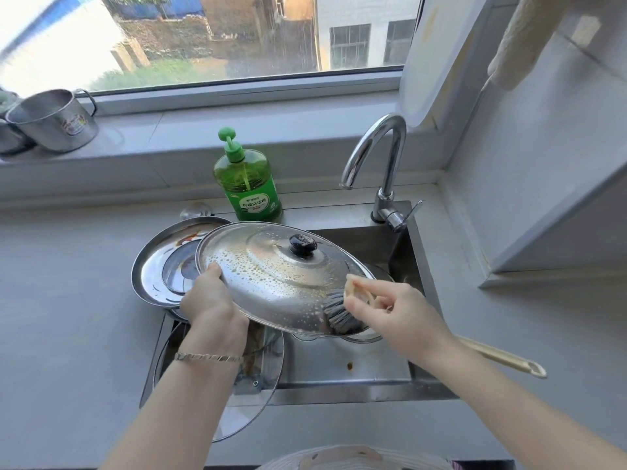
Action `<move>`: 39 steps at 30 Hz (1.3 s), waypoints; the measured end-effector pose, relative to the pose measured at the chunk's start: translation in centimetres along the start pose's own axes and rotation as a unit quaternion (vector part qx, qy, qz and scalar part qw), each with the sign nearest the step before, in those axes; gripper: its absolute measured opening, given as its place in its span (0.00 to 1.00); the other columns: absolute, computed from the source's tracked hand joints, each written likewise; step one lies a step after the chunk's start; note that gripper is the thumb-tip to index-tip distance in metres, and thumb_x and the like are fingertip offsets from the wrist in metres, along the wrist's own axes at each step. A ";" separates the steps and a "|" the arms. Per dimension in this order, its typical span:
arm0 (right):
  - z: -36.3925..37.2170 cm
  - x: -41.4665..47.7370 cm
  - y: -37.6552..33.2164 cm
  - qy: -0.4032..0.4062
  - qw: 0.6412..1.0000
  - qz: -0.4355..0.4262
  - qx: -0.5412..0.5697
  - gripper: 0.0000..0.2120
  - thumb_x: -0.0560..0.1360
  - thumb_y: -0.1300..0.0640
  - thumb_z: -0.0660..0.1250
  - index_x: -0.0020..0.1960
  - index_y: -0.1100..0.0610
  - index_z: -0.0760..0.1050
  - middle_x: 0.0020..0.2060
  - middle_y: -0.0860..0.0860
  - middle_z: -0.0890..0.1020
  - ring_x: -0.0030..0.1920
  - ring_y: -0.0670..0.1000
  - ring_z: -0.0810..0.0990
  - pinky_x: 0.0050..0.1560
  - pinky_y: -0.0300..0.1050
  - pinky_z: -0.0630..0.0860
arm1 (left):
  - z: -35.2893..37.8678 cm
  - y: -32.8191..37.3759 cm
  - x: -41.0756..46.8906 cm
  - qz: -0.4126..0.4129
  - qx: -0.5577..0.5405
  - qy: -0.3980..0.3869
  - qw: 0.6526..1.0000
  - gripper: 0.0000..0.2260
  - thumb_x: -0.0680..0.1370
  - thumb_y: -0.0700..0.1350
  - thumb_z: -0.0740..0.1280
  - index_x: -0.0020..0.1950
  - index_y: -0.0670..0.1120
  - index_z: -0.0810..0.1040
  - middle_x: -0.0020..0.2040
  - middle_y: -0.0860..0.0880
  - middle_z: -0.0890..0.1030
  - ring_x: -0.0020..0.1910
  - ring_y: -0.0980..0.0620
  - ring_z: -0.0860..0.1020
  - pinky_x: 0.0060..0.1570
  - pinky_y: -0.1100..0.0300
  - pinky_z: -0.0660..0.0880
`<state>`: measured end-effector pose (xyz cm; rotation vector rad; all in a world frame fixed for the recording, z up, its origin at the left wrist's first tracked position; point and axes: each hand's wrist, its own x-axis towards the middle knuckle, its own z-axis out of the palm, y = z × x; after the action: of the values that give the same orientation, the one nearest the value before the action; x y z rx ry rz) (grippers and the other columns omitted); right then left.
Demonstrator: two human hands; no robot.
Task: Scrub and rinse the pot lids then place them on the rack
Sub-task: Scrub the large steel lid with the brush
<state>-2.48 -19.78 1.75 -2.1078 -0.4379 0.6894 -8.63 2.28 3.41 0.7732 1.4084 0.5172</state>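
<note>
Brush [339, 317] handle mostly inside right hand [383, 310], glass lid [268, 354] partly under forearm [190, 395] (left), cloth [522, 39] cropped above

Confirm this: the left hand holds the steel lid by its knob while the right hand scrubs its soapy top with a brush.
Wrong in one point. The head view shows the left hand gripping the lid by its left rim, not the knob, which nothing touches. The right hand does scrub the soapy top with a brush.

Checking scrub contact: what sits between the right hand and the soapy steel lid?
Head view: a brush, dark bristles on the steel lid near its front rim, gripped by the right hand.
</note>
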 end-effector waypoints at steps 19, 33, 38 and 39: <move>-0.4 4.6 5.9 -0.032 0.732 0.326 0.598 0.16 0.75 0.59 0.64 0.30 0.61 0.75 0.20 0.50 0.75 0.12 0.41 0.59 0.11 0.32 0.52 | 0.7 3.4 2.6 -0.101 0.067 -0.229 0.966 0.08 0.78 0.43 0.63 0.40 0.42 0.74 0.29 0.48 0.79 0.28 0.50 0.78 0.34 0.56 0.80; 2.5 1.4 1.0 0.031 0.923 0.226 0.311 0.14 0.72 0.52 0.71 0.29 0.54 0.75 0.20 0.44 0.74 0.19 0.43 0.61 0.18 0.33 0.57 | 1.6 -4.7 -6.3 -0.025 -0.027 -0.205 0.978 0.07 0.80 0.49 0.62 0.48 0.45 0.74 0.45 0.46 0.81 0.42 0.48 0.80 0.52 0.51 0.78; -1.4 1.3 2.0 0.030 0.988 0.148 -0.019 0.45 0.58 0.32 0.72 0.70 0.48 0.62 0.57 0.44 0.75 0.58 0.49 0.75 0.58 0.44 0.73 | -0.1 -3.5 -5.7 0.001 0.013 -0.218 0.976 0.08 0.78 0.43 0.63 0.51 0.39 0.78 0.44 0.43 0.82 0.44 0.45 0.80 0.43 0.54 0.76; -1.8 1.5 2.1 0.035 0.987 0.147 -0.058 0.48 0.59 0.29 0.68 0.73 0.46 0.56 0.60 0.48 0.71 0.60 0.50 0.74 0.61 0.49 0.71 | -0.3 -3.5 -5.7 0.002 0.009 -0.218 0.976 0.10 0.78 0.43 0.62 0.54 0.39 0.78 0.49 0.42 0.82 0.49 0.43 0.80 0.49 0.52 0.76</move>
<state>-0.11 -21.35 0.41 -2.3262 -0.1308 0.7689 -10.00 -4.14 4.66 0.8460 1.0052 0.3131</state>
